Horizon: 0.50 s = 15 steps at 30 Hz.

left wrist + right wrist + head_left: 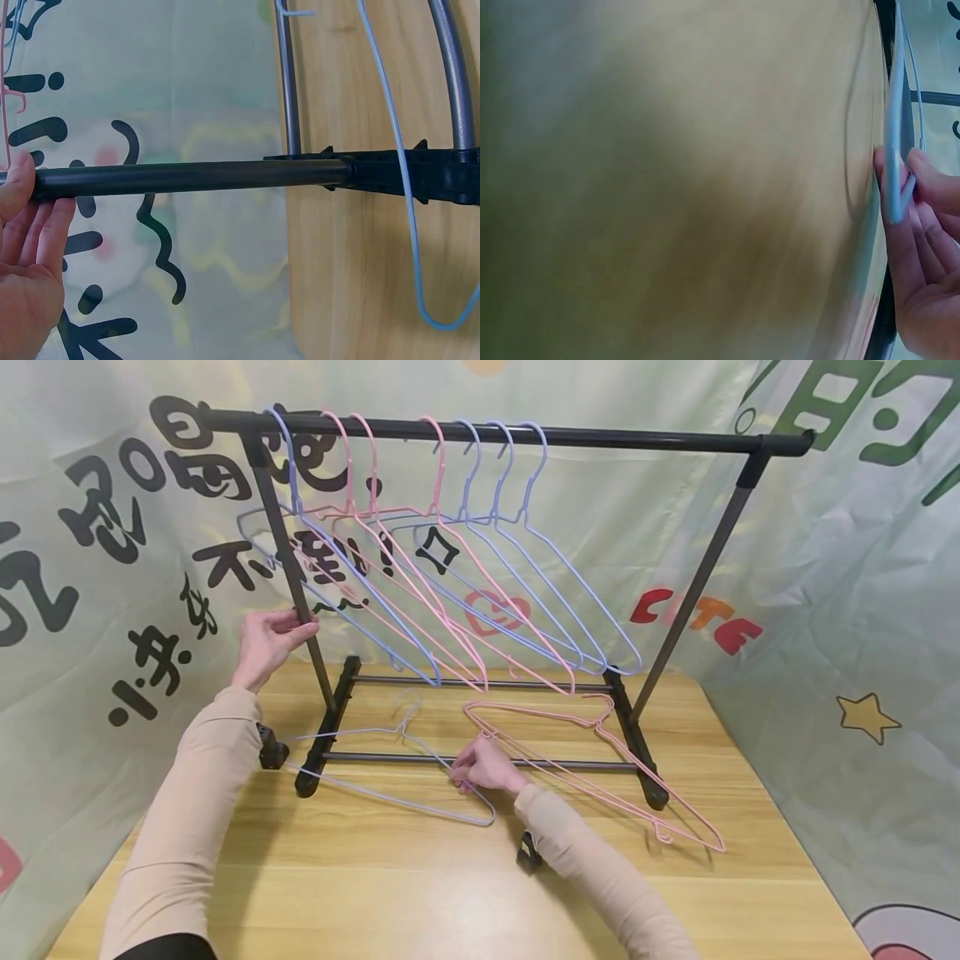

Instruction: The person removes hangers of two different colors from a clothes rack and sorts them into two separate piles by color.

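My left hand (270,643) holds the left upright post (283,545) of a black garment rack, thumb on one side and fingers on the other. In the left wrist view the post (187,178) runs from that hand to the rack's foot. Low over the table, my right hand (487,764) pinches a light blue hanger (480,823) near one shoulder end. The right wrist view shows the hanger's wire (894,112) between thumb and fingers. Pink hangers (599,723) lie overlapping over the rack base, just right of this hand.
Blue hangers (585,583) and pink hangers (468,550) hang by their hooks from the top bar (645,438), mostly left and centre. The rack base has black feet (652,789) on a wooden table (360,893). A printed cloth (825,610) stands behind.
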Available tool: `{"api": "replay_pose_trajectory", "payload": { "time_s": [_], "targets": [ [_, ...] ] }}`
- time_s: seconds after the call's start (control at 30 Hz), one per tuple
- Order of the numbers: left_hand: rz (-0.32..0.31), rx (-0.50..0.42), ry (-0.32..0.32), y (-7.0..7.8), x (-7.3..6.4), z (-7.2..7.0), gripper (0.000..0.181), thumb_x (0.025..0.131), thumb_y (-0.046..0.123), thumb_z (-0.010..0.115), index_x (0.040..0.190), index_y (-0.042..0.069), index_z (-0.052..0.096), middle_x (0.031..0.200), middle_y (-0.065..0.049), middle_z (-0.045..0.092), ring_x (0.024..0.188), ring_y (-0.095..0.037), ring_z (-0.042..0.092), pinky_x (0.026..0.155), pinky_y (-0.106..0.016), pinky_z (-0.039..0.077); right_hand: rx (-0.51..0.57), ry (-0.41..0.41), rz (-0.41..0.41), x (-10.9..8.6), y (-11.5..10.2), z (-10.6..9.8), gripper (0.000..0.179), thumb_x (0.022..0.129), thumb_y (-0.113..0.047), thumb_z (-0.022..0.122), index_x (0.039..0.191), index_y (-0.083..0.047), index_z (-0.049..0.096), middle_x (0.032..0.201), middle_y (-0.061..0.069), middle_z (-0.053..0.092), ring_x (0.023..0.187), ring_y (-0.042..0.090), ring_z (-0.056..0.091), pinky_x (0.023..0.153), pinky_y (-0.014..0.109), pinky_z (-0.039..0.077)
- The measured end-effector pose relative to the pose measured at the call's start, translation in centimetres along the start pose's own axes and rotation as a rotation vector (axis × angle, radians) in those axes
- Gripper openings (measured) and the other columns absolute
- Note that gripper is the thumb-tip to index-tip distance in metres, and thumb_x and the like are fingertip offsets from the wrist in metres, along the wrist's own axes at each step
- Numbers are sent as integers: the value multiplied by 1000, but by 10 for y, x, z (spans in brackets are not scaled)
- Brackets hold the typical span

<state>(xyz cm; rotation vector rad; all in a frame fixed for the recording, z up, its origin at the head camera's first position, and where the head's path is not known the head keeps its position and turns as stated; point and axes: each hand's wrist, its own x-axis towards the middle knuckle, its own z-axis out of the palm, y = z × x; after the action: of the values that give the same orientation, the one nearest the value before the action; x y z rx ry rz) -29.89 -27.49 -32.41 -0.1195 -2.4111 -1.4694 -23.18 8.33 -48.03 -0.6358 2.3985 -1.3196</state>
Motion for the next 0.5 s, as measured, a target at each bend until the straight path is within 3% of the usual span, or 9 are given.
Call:
{"api": "replay_pose_trajectory", "payload": {
  "time_s": [0.17, 0.33, 0.5],
  "targets": [
    [-3, -20, 6, 0, -1, -1, 52, 89, 32, 78, 121, -8, 68, 84, 32, 72, 78, 19, 63, 78, -4, 46, 26, 12, 14, -1, -3, 0, 15, 93, -5, 69, 91, 9, 74, 76, 22, 74, 57, 16, 70, 58, 28, 59],
    [-9, -9, 1, -1, 1, -1, 56, 87, 36, 79, 122, -6, 68, 90, 27, 74, 77, 19, 63, 78, -4, 45, -3, 27, 16, -4, -4, -5, 20, 96, -11, 67, 91, 6, 75, 76, 20, 75, 58, 14, 70, 58, 28, 59],
    [-17, -9, -5, -1, 1, 0, 51, 89, 32, 77, 122, -7, 68, 88, 29, 74, 77, 19, 63, 78, -4, 46, -17, 84, -29, -18, -13, -34, 24, 98, -9, 62, 105, 12, 71, 88, 27, 74, 72, 32, 73, 68, 37, 61]
  ]
}}
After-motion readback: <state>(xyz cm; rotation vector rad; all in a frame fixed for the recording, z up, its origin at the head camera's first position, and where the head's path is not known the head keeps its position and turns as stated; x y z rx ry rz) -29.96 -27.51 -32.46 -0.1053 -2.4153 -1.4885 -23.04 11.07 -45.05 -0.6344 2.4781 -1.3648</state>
